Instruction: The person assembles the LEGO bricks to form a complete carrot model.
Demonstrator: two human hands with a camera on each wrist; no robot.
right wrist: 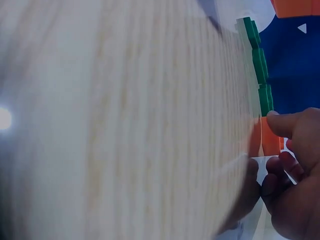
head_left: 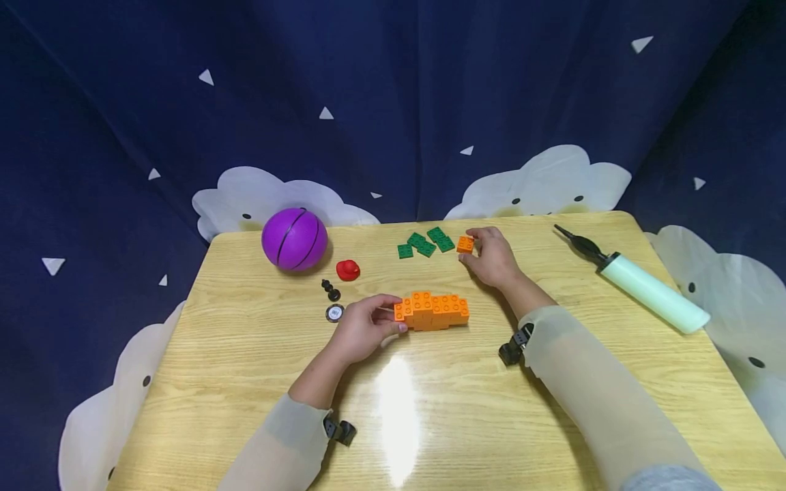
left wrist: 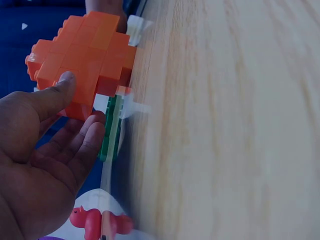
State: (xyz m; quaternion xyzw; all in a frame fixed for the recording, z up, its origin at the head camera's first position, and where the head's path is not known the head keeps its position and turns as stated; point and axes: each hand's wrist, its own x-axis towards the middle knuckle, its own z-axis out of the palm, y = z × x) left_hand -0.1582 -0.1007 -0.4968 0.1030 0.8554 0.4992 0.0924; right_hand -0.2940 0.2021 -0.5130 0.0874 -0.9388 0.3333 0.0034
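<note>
My left hand [head_left: 362,331] grips the left end of a stepped orange block build [head_left: 430,311], low over the wooden table. In the left wrist view, the thumb lies on a flat side of that build [left wrist: 85,55] and the other fingers sit behind and below it. Farther back on the right, my right hand [head_left: 494,259] has thumb and fingers on opposite sides of a small orange brick [head_left: 465,244], which sits on the tabletop. Several green bricks [head_left: 424,247] lie just left of that brick. The right wrist view also shows the green bricks [right wrist: 260,65] beyond the thumb.
On the back left is a purple ball [head_left: 295,239], beside a red toy duck [head_left: 348,269]. A small black knobbed piece [head_left: 331,292] and a round chip [head_left: 335,313] lie near my left hand. A pale green hand pump [head_left: 651,293] lies at the right. Dark blue curtain [head_left: 393,102] hangs behind.
</note>
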